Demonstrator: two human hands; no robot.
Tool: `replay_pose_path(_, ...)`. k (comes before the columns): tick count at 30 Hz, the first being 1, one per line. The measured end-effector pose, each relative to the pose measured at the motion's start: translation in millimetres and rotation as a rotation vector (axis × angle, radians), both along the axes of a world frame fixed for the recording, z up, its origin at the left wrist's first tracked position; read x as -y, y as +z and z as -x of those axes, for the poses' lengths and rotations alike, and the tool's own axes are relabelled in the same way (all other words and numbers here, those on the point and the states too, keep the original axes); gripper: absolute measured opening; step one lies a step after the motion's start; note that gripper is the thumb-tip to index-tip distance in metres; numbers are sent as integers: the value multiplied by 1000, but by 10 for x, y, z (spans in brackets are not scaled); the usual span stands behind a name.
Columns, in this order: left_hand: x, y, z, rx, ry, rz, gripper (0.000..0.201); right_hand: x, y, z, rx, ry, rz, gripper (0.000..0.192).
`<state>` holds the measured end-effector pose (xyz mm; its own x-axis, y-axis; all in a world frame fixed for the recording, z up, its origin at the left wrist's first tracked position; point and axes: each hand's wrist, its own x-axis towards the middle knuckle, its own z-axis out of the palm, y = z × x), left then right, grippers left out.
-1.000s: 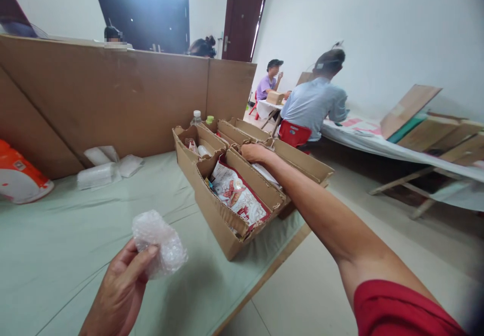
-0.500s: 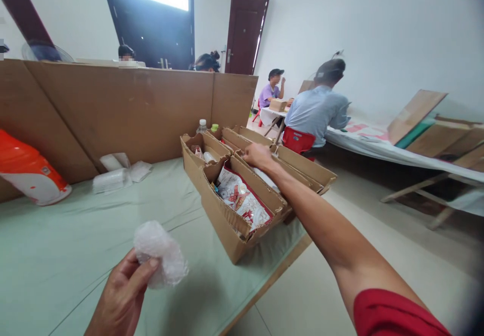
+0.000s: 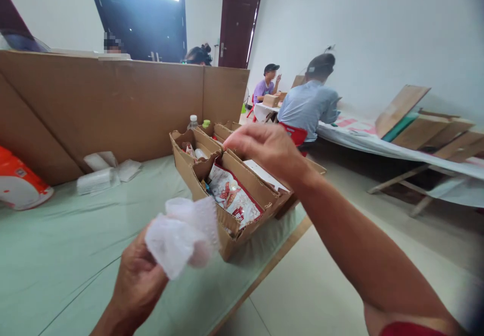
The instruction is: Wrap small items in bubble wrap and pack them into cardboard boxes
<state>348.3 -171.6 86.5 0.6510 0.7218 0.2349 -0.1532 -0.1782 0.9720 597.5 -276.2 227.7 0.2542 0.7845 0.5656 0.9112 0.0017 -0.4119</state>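
Your right hand (image 3: pixel 266 147) has come back from the far boxes and now hangs over the near box (image 3: pixel 227 195), fingers loosely curled, holding nothing visible. Your left hand (image 3: pixel 141 278) has lifted closer, still pinching the bubble wrap (image 3: pixel 181 235).

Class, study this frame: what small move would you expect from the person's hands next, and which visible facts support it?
Probably the right hand comes to the bubble wrap pinched in the left hand. It hangs above the cardboard box, fingers curled and seemingly empty.
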Motion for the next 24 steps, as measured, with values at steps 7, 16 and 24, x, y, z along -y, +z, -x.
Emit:
replay_pose_path(7, -382, -353, 386, -76, 264, 359, 85, -224, -449, -1817, 56, -674, 694, 23)
replay_pose_path(16, -300, -464, 236, -165, 189, 449, 61, -257, -709, -2086, 111, -721, 899, 29)
replay_pose_path(24, -287, -442, 323, -151, 67, 419, 50, -209, -639, -1948, 130, -787, 796, 23)
